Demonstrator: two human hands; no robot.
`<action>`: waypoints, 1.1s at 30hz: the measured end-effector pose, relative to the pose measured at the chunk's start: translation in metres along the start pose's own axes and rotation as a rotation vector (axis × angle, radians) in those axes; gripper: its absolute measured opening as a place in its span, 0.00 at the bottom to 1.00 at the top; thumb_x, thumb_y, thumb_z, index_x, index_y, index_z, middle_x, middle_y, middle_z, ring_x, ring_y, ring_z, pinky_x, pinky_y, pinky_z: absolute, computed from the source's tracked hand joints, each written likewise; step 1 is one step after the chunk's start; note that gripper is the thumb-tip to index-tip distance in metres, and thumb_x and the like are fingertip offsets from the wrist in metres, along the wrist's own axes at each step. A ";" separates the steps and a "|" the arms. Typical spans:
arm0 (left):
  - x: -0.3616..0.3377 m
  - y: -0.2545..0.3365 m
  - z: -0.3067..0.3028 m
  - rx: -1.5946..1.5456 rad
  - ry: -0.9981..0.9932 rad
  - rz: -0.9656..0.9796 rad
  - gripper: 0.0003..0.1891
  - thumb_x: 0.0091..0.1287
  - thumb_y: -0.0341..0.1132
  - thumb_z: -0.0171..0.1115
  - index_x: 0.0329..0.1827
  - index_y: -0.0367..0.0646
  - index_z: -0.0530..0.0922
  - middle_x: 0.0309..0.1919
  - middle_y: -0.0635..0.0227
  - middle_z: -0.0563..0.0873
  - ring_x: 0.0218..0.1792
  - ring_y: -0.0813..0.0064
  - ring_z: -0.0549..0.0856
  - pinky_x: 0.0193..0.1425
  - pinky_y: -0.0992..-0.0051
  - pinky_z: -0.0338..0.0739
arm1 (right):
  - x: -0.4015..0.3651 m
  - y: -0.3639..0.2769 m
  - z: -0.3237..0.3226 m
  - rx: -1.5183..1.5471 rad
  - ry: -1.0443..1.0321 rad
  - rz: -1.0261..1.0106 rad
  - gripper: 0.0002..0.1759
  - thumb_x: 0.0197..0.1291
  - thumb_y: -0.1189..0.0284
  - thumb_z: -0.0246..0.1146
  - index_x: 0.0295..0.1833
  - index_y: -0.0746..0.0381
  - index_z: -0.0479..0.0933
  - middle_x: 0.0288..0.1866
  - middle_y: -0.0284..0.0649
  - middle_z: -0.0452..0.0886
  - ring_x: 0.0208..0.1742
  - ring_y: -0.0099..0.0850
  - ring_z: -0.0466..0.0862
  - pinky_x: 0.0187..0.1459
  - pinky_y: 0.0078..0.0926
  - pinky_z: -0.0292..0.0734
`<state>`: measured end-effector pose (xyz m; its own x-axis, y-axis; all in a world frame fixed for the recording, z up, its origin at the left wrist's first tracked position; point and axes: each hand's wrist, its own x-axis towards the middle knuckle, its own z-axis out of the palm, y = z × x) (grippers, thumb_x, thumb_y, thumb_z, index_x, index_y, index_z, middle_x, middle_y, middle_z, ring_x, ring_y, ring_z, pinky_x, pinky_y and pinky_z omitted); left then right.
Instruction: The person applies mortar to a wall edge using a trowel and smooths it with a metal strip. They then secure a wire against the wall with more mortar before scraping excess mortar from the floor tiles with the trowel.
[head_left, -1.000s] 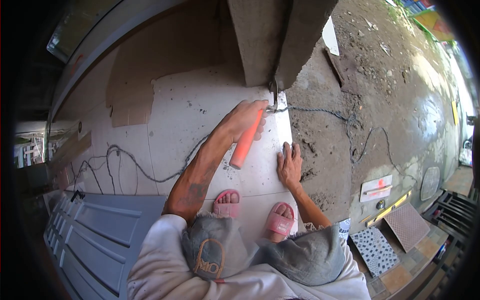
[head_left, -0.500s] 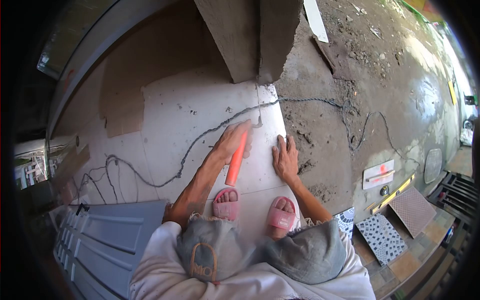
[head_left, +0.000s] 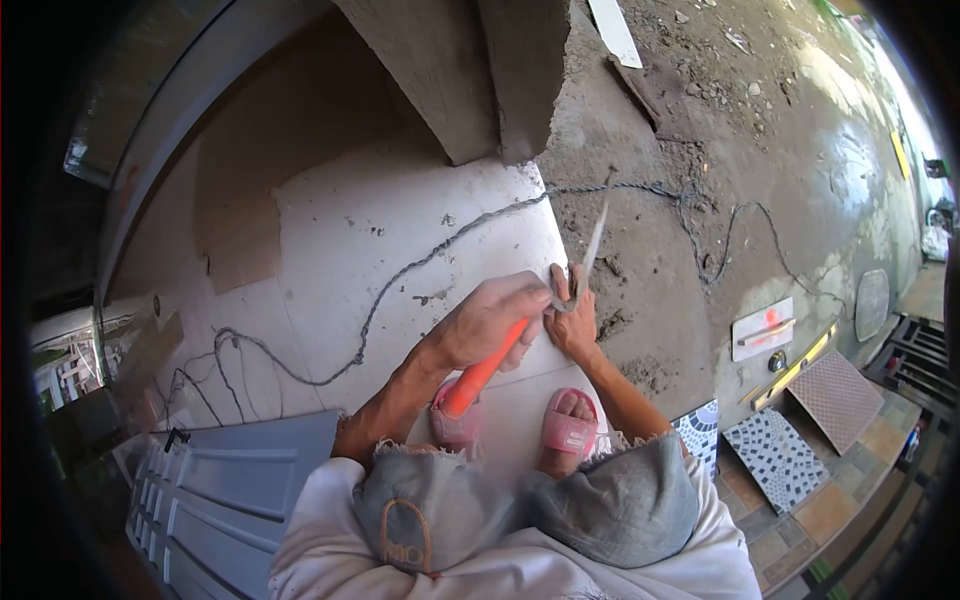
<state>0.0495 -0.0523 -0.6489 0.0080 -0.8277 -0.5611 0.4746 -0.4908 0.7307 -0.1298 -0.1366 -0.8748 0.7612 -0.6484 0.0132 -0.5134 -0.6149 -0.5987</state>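
Observation:
I squat on a large white floor tile [head_left: 400,230]. My left hand [head_left: 488,322] is closed around the orange handle of a trowel [head_left: 478,376]. Its thin metal blade [head_left: 593,245] points away from me over the tile's right edge. My right hand [head_left: 573,322] lies flat on that edge with fingers spread, right beside the tool's metal neck; I cannot tell whether it touches it. My feet in pink sandals [head_left: 568,432] stand just behind both hands.
A concrete pillar [head_left: 460,80] rises at the tile's far edge. A twisted cord [head_left: 420,262] runs across the tile onto rough dirt ground [head_left: 680,200]. A grey door panel [head_left: 230,480] lies at left. Patterned tiles [head_left: 775,455], a yellow level [head_left: 797,368] and a float [head_left: 762,328] lie at right.
My left hand drew the trowel back from the pillar's base toward my feet. The blade now sticks out past the tile edge next to my right hand, which stayed put.

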 end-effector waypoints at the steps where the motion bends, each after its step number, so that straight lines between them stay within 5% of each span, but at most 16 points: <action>1: 0.002 0.010 0.009 -0.067 -0.106 -0.007 0.16 0.79 0.45 0.49 0.50 0.40 0.75 0.23 0.72 0.75 0.16 0.83 0.72 0.18 0.79 0.68 | -0.001 0.005 0.003 -0.013 0.004 -0.033 0.28 0.70 0.60 0.58 0.72 0.56 0.67 0.72 0.52 0.68 0.70 0.52 0.71 0.67 0.49 0.65; 3: 0.018 0.020 0.016 -0.103 -0.303 -0.004 0.16 0.78 0.45 0.50 0.49 0.40 0.75 0.23 0.72 0.75 0.17 0.83 0.72 0.18 0.80 0.67 | -0.012 0.045 0.046 0.197 -0.213 0.194 0.28 0.70 0.61 0.57 0.72 0.57 0.67 0.71 0.48 0.71 0.70 0.49 0.71 0.68 0.46 0.65; 5: 0.076 -0.015 0.017 -0.232 -0.271 -0.268 0.15 0.78 0.46 0.51 0.46 0.41 0.75 0.22 0.74 0.74 0.18 0.82 0.72 0.20 0.79 0.67 | -0.015 0.056 0.059 0.388 -0.247 0.221 0.28 0.71 0.61 0.54 0.74 0.58 0.65 0.70 0.45 0.72 0.72 0.45 0.70 0.71 0.43 0.63; 7: 0.114 -0.064 0.022 0.007 0.024 -0.298 0.16 0.78 0.48 0.52 0.42 0.43 0.75 0.22 0.75 0.73 0.19 0.81 0.71 0.21 0.78 0.67 | -0.006 0.047 0.051 0.491 -0.178 0.168 0.29 0.71 0.61 0.53 0.75 0.59 0.64 0.71 0.43 0.73 0.73 0.41 0.69 0.73 0.41 0.62; 8: 0.113 -0.076 0.021 -0.110 -0.038 -0.294 0.16 0.77 0.48 0.52 0.42 0.44 0.75 0.22 0.75 0.73 0.19 0.81 0.71 0.21 0.78 0.67 | -0.012 0.045 0.042 0.498 -0.112 0.119 0.30 0.71 0.62 0.54 0.75 0.59 0.64 0.71 0.42 0.72 0.73 0.40 0.69 0.73 0.41 0.62; 10: 0.106 -0.083 0.013 -0.309 -0.174 -0.314 0.16 0.77 0.48 0.52 0.42 0.44 0.75 0.22 0.76 0.73 0.19 0.81 0.71 0.21 0.78 0.67 | -0.005 0.041 0.033 0.189 -0.038 -0.068 0.29 0.71 0.62 0.56 0.74 0.60 0.65 0.71 0.44 0.72 0.73 0.44 0.69 0.71 0.44 0.64; 12: 0.073 -0.066 0.003 -0.201 -0.012 -0.218 0.17 0.76 0.50 0.53 0.45 0.43 0.74 0.24 0.74 0.74 0.19 0.82 0.71 0.21 0.78 0.67 | -0.006 0.032 0.016 -0.124 0.013 -0.258 0.29 0.70 0.63 0.58 0.73 0.62 0.66 0.71 0.45 0.72 0.72 0.47 0.69 0.68 0.48 0.67; 13: 0.059 -0.054 -0.006 -0.120 0.052 -0.194 0.18 0.76 0.51 0.54 0.46 0.43 0.73 0.24 0.74 0.74 0.19 0.82 0.71 0.20 0.78 0.68 | -0.001 0.014 0.009 -0.022 0.002 -0.058 0.28 0.70 0.63 0.59 0.72 0.60 0.68 0.70 0.53 0.70 0.70 0.53 0.69 0.65 0.50 0.68; 21: 0.053 -0.085 -0.058 -0.146 0.492 -0.001 0.21 0.74 0.54 0.53 0.47 0.41 0.72 0.26 0.71 0.74 0.20 0.79 0.75 0.20 0.76 0.73 | 0.003 -0.001 0.000 -0.042 0.023 0.025 0.25 0.73 0.62 0.57 0.72 0.57 0.67 0.72 0.59 0.63 0.59 0.53 0.76 0.61 0.49 0.70; 33: 0.049 -0.043 -0.065 0.057 0.538 0.048 0.22 0.72 0.54 0.54 0.44 0.40 0.72 0.25 0.70 0.74 0.19 0.78 0.74 0.21 0.75 0.73 | 0.003 -0.002 0.001 -0.035 -0.001 0.045 0.25 0.74 0.61 0.56 0.72 0.56 0.66 0.72 0.59 0.63 0.61 0.55 0.74 0.63 0.49 0.70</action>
<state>0.0866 -0.0543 -0.7336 0.4852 -0.6002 -0.6359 0.4146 -0.4824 0.7716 -0.1263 -0.1370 -0.8745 0.7376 -0.6751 -0.0140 -0.5605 -0.6005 -0.5704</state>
